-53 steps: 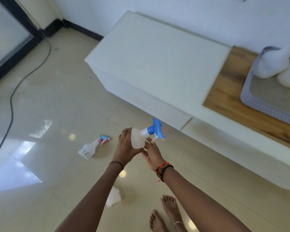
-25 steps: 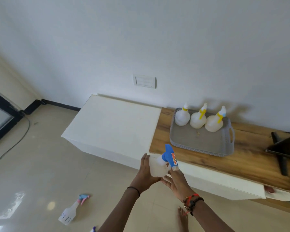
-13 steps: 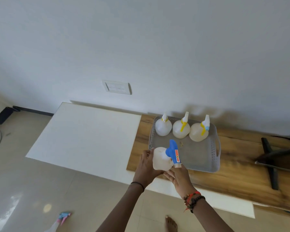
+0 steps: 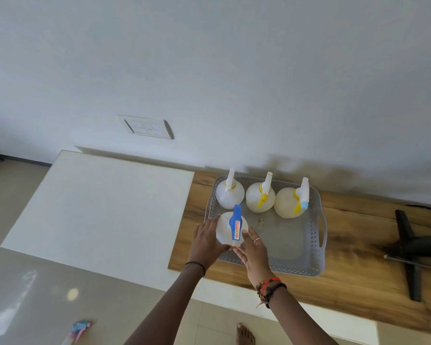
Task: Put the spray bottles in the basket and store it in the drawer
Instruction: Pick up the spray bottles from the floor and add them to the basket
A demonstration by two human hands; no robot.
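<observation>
A white spray bottle with a blue head (image 4: 230,227) is upright over the front left corner of the grey perforated basket (image 4: 296,247). My left hand (image 4: 207,241) grips its left side and my right hand (image 4: 253,250) holds its right side and front. Three white bottles with yellow triggers (image 4: 260,197) stand in a row along the basket's back wall. The basket sits on the wooden top (image 4: 346,282) of a low cabinet. Another bottle with a blue and pink head (image 4: 79,328) lies on the floor at bottom left, partly cut off.
A white cabinet top (image 4: 97,207) adjoins the wooden one on the left. A black stand with a dark screen (image 4: 413,250) occupies the right of the wooden top. A wall switch plate (image 4: 147,127) is above. My bare foot (image 4: 245,334) is on the tiled floor.
Both hands have carried the blue-headed bottle from floor level up and forward over the basket's front left corner. The view has swung from the floor to the cabinet.
</observation>
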